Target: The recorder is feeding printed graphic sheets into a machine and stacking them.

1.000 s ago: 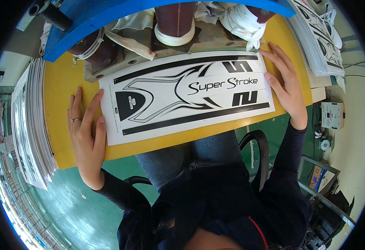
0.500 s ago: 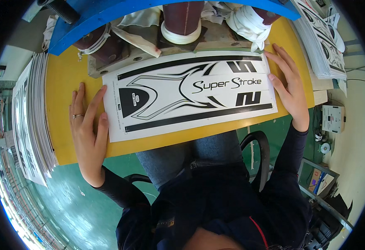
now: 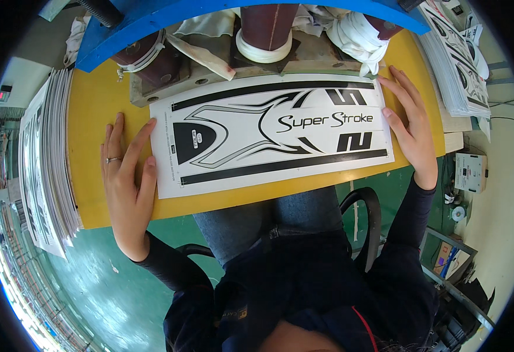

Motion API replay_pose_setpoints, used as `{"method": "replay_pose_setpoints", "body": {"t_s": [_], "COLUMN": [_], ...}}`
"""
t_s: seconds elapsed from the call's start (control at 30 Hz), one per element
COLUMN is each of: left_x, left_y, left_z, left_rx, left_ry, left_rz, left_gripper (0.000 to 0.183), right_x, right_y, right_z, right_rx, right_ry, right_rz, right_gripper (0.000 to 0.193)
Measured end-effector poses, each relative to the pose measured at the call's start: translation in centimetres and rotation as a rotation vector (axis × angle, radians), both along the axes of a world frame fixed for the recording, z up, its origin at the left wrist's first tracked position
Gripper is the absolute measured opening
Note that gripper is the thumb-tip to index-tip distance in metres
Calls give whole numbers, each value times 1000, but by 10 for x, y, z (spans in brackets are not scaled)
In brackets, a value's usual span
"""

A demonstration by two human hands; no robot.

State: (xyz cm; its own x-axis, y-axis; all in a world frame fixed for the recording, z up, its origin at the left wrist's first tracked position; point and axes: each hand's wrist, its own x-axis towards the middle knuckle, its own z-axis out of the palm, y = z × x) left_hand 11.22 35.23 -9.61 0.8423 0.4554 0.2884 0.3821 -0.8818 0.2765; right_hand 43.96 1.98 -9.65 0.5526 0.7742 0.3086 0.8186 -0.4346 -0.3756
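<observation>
A white rectangular sheet point(image 3: 251, 176) printed with black and grey graphics and lettering lies flat on a yellow tabletop point(image 3: 92, 117). My left hand point(image 3: 129, 176) rests at the sheet's left edge, fingers spread, with a ring on one finger. At the right edge lies my right hand point(image 3: 410, 126), its fingers extended along the border and the fingertips touching it. Neither hand grasps anything. The sheet's far edge lies right up against the grey metal base of a press.
Beyond the sheet stand dark red cylinders point(image 3: 267, 26) wrapped in white cloth, on a metal base point(image 3: 145, 94) under a blue frame point(image 3: 257, 8). Stacks of printed sheets flank the table: one at the left point(image 3: 57, 158), another at the far right point(image 3: 453, 70).
The whole view has shifted slightly, with table, sheet and press appearing a little farther right. Both hands keep their places at the sheet's edges.
</observation>
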Motion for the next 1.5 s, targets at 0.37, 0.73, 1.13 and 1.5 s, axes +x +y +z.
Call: {"method": "replay_pose_setpoints", "body": {"t_s": [0.37, 0.73, 1.13, 1.5], "left_x": [1, 1, -1, -7], "left_y": [-1, -1, -9, 3], "left_z": [0, 2, 3, -16], "left_rx": [-19, -14, -16, 58], "left_ry": [4, 6, 9, -246], "left_rz": [-12, 2, -7, 34], "left_gripper": [43, 43, 42, 42], "right_x": [1, 0, -9, 8], "right_y": [-2, -1, -10, -5], "right_z": [-1, -1, -4, -19], "right_rx": [-19, -8, -67, -112], "right_ry": [-21, -16, -78, -79], "right_rz": [-12, -19, -38, 35], "right_gripper": [45, 45, 60, 58]}}
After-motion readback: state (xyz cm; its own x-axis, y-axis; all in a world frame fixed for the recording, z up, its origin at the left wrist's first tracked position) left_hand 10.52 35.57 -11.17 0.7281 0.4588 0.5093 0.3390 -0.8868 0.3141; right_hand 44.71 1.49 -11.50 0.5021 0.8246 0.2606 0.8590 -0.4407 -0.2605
